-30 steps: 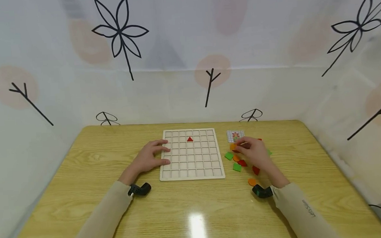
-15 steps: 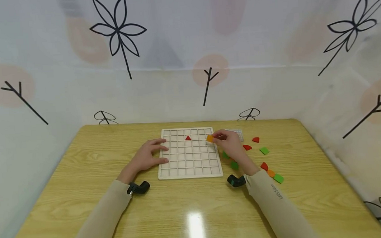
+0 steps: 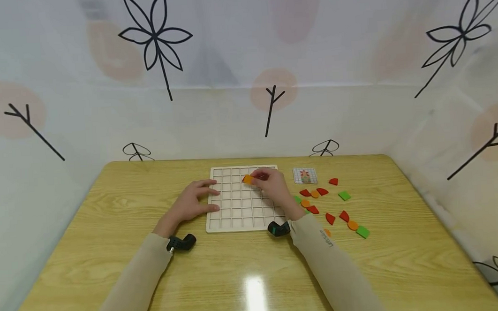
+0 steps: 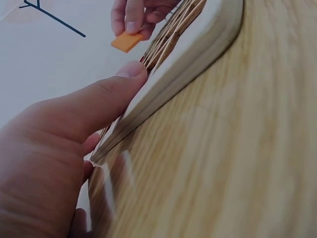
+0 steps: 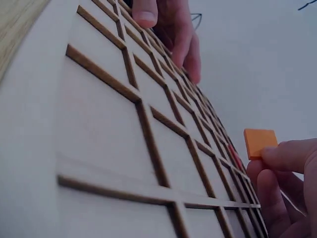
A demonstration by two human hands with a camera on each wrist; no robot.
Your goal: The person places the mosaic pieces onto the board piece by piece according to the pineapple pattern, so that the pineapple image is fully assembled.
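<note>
A pale wooden grid board lies flat on the table. My left hand rests on its left edge, fingers spread and fairly straight; the left wrist view shows the thumb against the rim. Between thumb and fingers my right hand pinches an orange square tile over the board's upper middle. The right wrist view has that tile raised above the grid, apart from it. A red triangle tile sits in a cell close by, mostly hidden behind the orange tile in the head view.
Right of the board stands a small pattern card lying flat. Around it are scattered red quarter-round tiles, orange round tiles and green square tiles. The right forearm covers some pieces. A patterned cloth hangs behind the table.
My right hand has picked the orange square tile from the pieces at the right and carried it left over the board, beside the red triangle. My left hand has stayed on the board's edge.
</note>
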